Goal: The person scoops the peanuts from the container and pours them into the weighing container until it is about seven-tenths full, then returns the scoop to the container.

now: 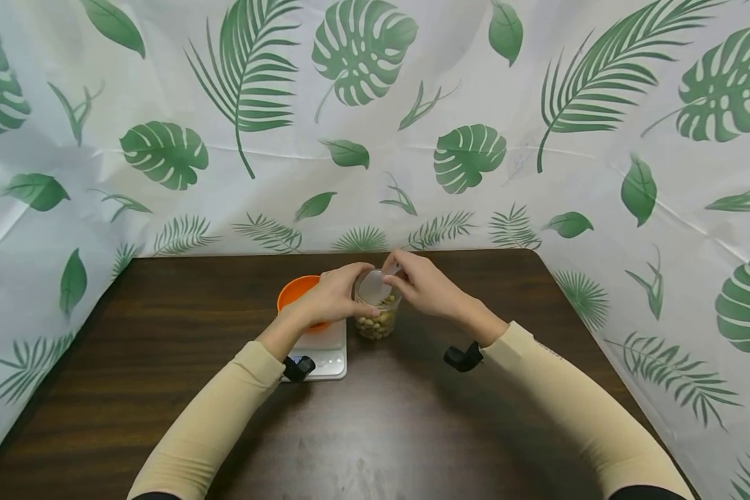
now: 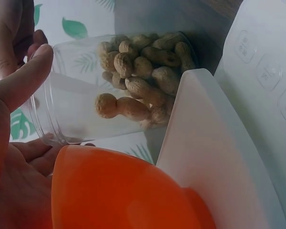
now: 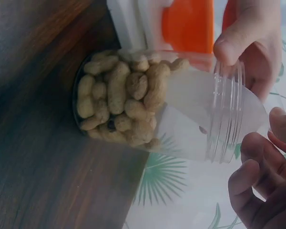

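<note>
A clear jar (image 1: 367, 332) of unshelled peanuts (image 3: 117, 88) stands upright on the table, just right of a white kitchen scale. My left hand (image 1: 331, 295) grips the jar near its threaded mouth, thumb on the near side and fingers round the far side. Over the mouth, my right hand (image 1: 426, 283) pinches the handle of a white plastic spoon (image 1: 373, 287). The spoon's broad pale end reaches down inside the jar, above the peanuts. In the right wrist view, the thumb and fingertips meet at the handle beside the rim.
An orange bowl (image 1: 295, 289) sits on the white scale (image 1: 328, 364), partly behind my left hand and wrist. Buttons show on the scale's front in the left wrist view. The dark wooden table (image 1: 375, 430) meets a leaf-patterned curtain (image 1: 400, 160) at its back edge.
</note>
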`<action>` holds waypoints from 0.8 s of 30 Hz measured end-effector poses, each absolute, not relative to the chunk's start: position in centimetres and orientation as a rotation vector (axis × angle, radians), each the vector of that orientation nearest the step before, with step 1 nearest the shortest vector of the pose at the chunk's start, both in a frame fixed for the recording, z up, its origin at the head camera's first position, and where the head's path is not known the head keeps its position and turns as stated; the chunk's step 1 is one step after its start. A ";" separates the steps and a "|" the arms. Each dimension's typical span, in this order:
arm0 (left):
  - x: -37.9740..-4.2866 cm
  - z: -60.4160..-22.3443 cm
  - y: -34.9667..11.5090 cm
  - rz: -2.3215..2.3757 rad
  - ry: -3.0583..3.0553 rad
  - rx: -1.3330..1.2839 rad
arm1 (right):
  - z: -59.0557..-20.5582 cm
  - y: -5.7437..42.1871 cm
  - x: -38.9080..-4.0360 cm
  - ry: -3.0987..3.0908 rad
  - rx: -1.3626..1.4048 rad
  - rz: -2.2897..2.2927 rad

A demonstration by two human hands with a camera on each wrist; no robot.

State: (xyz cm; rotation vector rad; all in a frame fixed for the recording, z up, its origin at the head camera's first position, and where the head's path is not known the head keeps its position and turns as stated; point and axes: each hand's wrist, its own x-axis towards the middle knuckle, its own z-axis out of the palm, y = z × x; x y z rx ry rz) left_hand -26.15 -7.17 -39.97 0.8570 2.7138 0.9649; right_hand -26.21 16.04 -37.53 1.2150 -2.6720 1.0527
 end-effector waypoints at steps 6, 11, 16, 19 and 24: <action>-26.2 -39.9 -7.2 0.979 2.706 0.854 | -37.5 16.1 -26.1 -2.709 1.140 1.106; -26.3 -40.0 -7.2 1.007 2.703 0.863 | -38.3 16.2 -26.2 -2.697 1.092 1.174; -26.4 -40.0 -7.3 1.031 2.691 0.868 | -38.8 16.5 -26.4 -2.690 1.009 1.253; -26.5 -40.1 -7.4 1.025 2.697 0.870 | -38.9 16.8 -26.5 -2.698 0.954 1.309; -26.5 -40.3 -7.5 1.022 2.706 0.869 | -39.3 17.1 -26.4 -2.691 0.847 1.447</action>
